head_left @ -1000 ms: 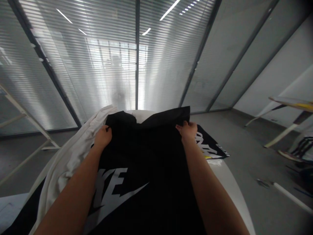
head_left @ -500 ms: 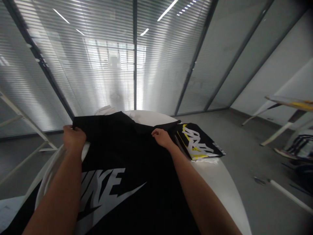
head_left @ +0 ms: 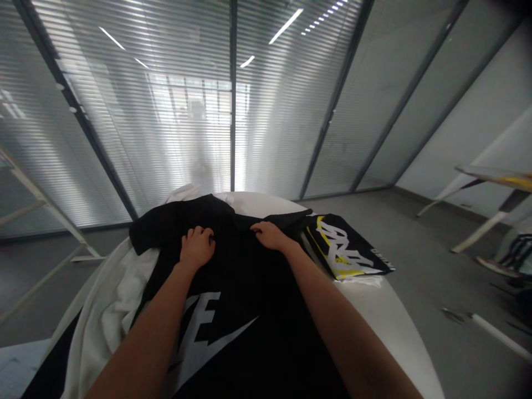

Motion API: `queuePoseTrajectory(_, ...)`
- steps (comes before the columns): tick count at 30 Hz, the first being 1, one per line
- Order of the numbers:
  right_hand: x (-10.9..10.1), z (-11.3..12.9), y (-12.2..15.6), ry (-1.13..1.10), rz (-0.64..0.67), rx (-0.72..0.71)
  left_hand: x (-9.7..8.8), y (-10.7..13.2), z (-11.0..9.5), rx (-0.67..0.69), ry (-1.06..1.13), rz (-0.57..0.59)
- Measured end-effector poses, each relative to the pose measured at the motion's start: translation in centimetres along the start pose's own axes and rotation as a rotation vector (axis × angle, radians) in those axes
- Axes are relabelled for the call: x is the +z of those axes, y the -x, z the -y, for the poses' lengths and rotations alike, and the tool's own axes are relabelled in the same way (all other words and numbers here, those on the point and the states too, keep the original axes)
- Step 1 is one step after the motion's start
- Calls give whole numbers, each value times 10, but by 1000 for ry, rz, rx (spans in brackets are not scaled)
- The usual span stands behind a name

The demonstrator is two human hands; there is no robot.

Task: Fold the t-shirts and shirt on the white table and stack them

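Observation:
A black T-shirt (head_left: 266,299) with a large grey-white NIKE print lies spread over a round white table (head_left: 399,316). My left hand (head_left: 197,246) rests on the cloth left of the collar, its fingers bent and slightly apart, with no fold of fabric visible in them. At the right side of the neckline, my right hand (head_left: 269,235) pinches the shirt between thumb and fingers. The shirt's left sleeve (head_left: 147,224) lies loose toward the far edge. My left forearm covers part of the lettering.
A folded black garment (head_left: 344,249) with white and yellow graphics lies on the table to the right. White cloth (head_left: 124,293) is bunched at the left. A pale metal frame (head_left: 50,205) stands at the left, and another table (head_left: 494,177) at the right. Glass partitions with blinds rise behind.
My left hand has let go of the left sleeve and moved right, toward the collar. The sleeve has sagged. My right hand stays at the neckline.

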State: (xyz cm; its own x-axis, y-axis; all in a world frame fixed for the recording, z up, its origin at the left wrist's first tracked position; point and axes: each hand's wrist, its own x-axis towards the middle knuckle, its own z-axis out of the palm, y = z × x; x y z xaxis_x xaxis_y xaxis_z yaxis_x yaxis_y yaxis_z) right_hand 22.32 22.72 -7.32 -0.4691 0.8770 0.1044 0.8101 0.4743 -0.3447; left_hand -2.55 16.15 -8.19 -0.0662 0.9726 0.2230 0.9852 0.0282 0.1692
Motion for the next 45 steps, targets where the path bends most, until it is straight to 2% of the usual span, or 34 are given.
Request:
queuePoseTrajectory(2, -5, -10, -9, -33, -115, 31, 6, 1, 2, -6, -13, -6)
queuePoseTrajectory(5, -5, -21, -12, -30, -367, 175, 8, 0, 4, -6, -15, -20)
queuePoseTrajectory(7, 2, -22, -9, -7, -442, 239, 8, -2, 4, -6, -19, -22)
queuePoseTrajectory(9, 12, -17, -4, 22, -418, 242, 9, -4, 3, -17, -26, -25)
queuePoseTrajectory(13, 31, 1, 2, 85, -251, 135, 10, -3, 2, -32, -39, -44)
queuePoseTrajectory(17, 40, 11, 3, 155, -78, 96, 11, -2, 3, -21, -36, -50)
queuePoseTrajectory(19, 41, 11, 4, 181, -37, 117, 11, -2, 4, -15, -34, -53)
queuePoseTrajectory(25, 42, 5, 10, 188, -17, 175, 12, -4, 5, 6, -33, -54)
queuePoseTrajectory(32, 41, 2, 25, 201, 17, 245, 11, 2, -3, 97, -45, -50)
queuePoseTrajectory(37, 40, 4, 31, 206, 24, 268, 7, 3, -4, 104, -16, -12)
queuePoseTrajectory(41, 40, 5, 33, 211, 2, 263, 1, -5, 7, 33, 42, 10)
queuePoseTrajectory(45, 39, 7, 35, 215, -37, 255, -9, -13, 29, -136, 81, -20)
